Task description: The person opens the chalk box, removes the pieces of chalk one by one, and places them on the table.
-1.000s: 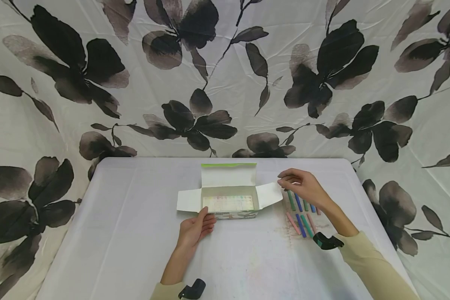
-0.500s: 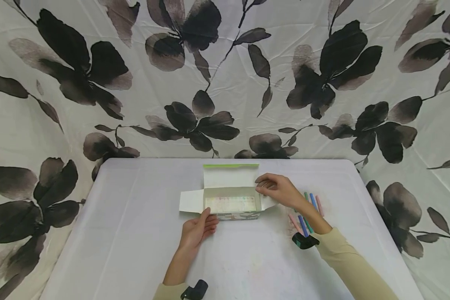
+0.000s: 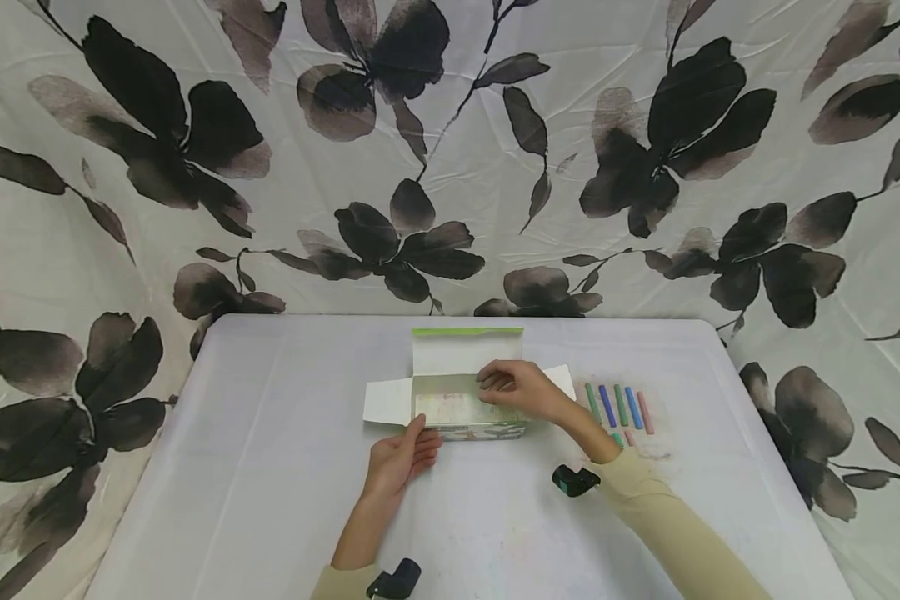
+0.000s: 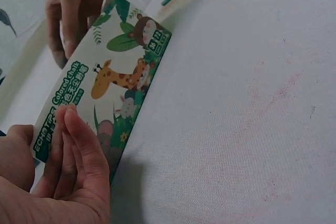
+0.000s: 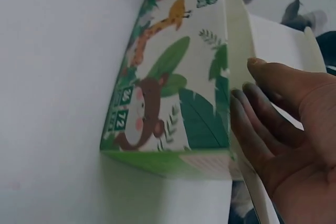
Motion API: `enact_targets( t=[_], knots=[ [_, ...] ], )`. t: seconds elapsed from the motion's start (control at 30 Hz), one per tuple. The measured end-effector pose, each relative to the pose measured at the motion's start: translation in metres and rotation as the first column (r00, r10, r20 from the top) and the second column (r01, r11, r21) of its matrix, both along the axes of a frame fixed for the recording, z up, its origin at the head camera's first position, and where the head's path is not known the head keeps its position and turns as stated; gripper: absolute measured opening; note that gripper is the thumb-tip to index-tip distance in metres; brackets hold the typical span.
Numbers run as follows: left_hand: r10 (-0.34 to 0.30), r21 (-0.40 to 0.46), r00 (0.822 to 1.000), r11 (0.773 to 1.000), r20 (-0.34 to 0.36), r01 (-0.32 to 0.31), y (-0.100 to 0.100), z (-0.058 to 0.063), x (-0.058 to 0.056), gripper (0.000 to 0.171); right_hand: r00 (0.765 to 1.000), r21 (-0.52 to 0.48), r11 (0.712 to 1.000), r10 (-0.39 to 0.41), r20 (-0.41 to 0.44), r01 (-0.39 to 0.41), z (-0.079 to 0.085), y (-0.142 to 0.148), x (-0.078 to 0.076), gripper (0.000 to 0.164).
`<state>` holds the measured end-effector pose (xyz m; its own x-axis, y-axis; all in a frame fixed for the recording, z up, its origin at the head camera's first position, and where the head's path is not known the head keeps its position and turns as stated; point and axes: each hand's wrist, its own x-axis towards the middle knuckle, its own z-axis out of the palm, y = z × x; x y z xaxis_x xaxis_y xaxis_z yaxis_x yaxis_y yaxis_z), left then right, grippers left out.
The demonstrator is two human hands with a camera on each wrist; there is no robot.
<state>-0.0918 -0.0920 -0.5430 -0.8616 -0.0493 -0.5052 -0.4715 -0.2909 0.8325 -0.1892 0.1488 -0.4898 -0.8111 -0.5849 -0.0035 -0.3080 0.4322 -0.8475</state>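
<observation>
An open chalk box [image 3: 487, 432] stands on the table with its lid and side flaps spread. Its front, labelled "Colored chalk", carries a giraffe [image 4: 113, 80] and other cartoon animals. My left hand [image 3: 396, 462] pinches the left part of the front wall, thumb at the rim and fingers against the outside. Over the right half of the opening hangs my right hand [image 3: 528, 392], fingers loosely bent. In the right wrist view no chalk shows between those fingers. Pale contents [image 3: 446, 408] are visible inside the box, partly hidden by the right hand.
Several green, blue and pink chalk sticks [image 3: 621, 406] lie in rows to the right of the box; the right forearm covers some. The right flap [image 3: 561, 380] sticks out beneath the right wrist. Chalk dust marks the white tablecloth [image 3: 270, 467]. A floral curtain [image 3: 540, 108] hangs behind.
My right hand has moved left, from beside the chalk sticks across the right flap to above the box opening. My left hand keeps its hold on the front wall.
</observation>
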Motion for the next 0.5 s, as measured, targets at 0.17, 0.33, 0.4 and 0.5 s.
enact_targets(
  t=[0.17, 0.33, 0.4, 0.5],
  knots=[
    [0.003, 0.018, 1.000, 1.000, 0.000, -0.003, 0.000, 0.001, -0.001, 0.054, 0.997, 0.018, 0.997, 0.069, -0.025, -0.069, -0.006, -0.013, -0.002, 0.027],
    [-0.004, 0.017, 1.000, 1.000, -0.001, 0.004, -0.001, 0.002, 0.000, 0.055, 0.991, 0.071, 0.989, 0.133, -0.024, -0.131, -0.009, -0.023, -0.003, 0.025],
    [-0.004, 0.016, 1.000, 1.000, 0.001, 0.004, -0.001, 0.002, 0.000, 0.055, 0.986, 0.099, 0.982, 0.164, -0.007, -0.163, -0.012, -0.027, -0.004, 0.023],
    [0.005, 0.021, 1.000, 1.000, 0.003, -0.005, 0.000, 0.003, 0.000, 0.054, 0.977, 0.151, 0.966, 0.211, 0.015, -0.210, -0.016, -0.033, -0.006, 0.021]
  ],
)
